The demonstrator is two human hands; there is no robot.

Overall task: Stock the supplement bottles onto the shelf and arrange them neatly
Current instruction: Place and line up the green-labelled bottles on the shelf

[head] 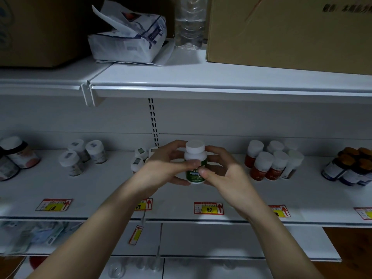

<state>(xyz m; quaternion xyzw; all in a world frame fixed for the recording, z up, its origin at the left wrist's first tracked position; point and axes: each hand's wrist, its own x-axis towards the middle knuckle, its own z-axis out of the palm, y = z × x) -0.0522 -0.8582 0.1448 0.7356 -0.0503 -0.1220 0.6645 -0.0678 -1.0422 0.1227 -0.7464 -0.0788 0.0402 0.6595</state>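
Observation:
A white supplement bottle with a green label and a white cap stands upright over the middle of the white shelf. Both hands hold it. My left hand wraps its left side with the thumb across the front. My right hand grips its right side, thumb on the label. Whether the bottle's base touches the shelf is hidden. Behind my left hand stand a few small white bottles, partly covered.
On the same shelf: dark jars far left, three white-capped bottles, red-labelled bottles on the right, orange-capped jars far right. Price tags line the front edge. The shelf above carries cardboard boxes, a paper bundle and a plastic water bottle.

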